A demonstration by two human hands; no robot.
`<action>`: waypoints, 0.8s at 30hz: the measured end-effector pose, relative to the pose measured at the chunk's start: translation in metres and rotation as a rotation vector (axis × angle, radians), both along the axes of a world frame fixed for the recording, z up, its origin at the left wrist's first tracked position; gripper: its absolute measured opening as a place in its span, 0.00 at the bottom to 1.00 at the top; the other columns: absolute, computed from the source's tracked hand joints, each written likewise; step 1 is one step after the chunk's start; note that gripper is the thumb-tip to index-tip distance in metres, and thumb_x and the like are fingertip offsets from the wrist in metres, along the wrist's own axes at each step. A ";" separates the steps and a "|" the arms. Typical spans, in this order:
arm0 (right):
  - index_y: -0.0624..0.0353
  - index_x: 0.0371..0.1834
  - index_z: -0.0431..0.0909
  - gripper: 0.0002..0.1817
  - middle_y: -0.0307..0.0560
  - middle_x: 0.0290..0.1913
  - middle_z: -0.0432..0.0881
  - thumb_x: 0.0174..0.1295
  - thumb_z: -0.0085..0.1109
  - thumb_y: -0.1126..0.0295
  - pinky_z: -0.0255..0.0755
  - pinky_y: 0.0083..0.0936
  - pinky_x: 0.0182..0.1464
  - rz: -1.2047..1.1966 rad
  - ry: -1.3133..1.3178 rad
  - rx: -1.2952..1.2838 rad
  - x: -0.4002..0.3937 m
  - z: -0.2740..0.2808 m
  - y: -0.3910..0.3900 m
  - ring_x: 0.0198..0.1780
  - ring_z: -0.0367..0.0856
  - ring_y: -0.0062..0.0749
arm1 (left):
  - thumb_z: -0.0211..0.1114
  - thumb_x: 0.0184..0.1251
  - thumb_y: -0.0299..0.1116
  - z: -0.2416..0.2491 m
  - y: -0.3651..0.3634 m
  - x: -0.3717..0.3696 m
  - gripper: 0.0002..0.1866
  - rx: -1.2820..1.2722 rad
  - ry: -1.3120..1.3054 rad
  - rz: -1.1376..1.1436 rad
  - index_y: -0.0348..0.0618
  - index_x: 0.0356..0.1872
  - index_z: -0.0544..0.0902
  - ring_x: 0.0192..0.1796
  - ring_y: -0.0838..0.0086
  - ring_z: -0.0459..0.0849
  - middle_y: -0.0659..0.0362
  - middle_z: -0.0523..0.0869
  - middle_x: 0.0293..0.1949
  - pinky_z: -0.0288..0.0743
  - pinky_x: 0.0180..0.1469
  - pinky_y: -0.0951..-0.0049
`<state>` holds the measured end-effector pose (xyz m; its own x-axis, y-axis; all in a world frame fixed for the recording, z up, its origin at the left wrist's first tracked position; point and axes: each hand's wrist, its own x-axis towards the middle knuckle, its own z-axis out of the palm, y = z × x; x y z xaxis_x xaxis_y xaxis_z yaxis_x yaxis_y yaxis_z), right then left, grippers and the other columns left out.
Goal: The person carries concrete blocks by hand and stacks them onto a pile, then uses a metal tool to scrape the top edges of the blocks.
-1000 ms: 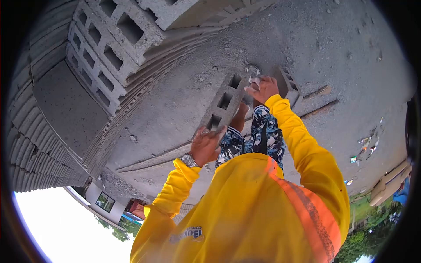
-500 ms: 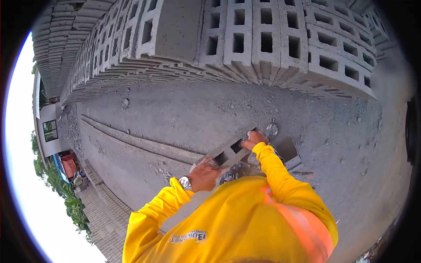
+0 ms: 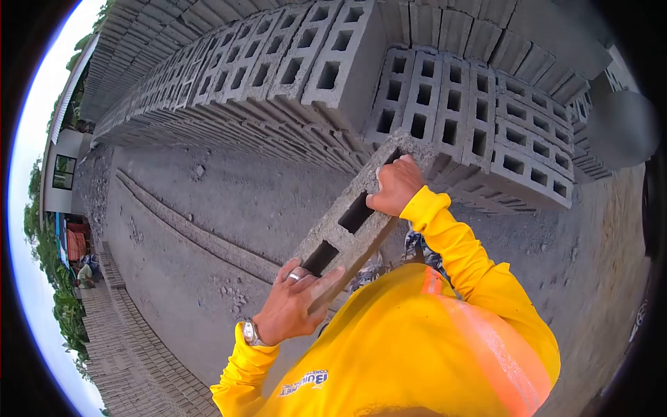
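Head view shows the left hand and right hand clamped on a hollow block mid-frame, held up and not set down, with stacked blocks at upper centre.

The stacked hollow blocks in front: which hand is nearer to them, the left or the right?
Right. The right hand grips the held block at its end toward the stacked blocks; the left hand holds the opposite end, farther back.

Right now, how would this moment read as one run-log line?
hollow block: held in both hands, slanted across view | left hand: near end | right hand: toward far end | beyond: stacked blocks
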<state>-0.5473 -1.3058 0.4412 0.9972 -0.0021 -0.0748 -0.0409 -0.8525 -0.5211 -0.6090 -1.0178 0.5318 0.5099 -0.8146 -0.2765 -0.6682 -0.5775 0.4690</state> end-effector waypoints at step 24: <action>0.63 0.23 0.80 0.11 0.61 0.29 0.83 0.38 0.61 0.67 0.65 0.40 0.58 0.273 -0.173 -0.160 0.331 0.008 -0.242 0.37 0.82 0.54 | 0.69 0.50 0.26 -0.081 -0.288 0.225 0.36 -0.268 -0.380 0.308 0.55 0.66 0.73 0.43 0.64 0.78 0.57 0.82 0.34 0.55 0.69 0.47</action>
<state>-0.2161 -1.5476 0.4496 0.9606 0.2678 0.0749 0.2765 -0.8913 -0.3595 -0.3837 -1.3053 0.4510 0.7587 -0.6288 0.1699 -0.6385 -0.6664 0.3850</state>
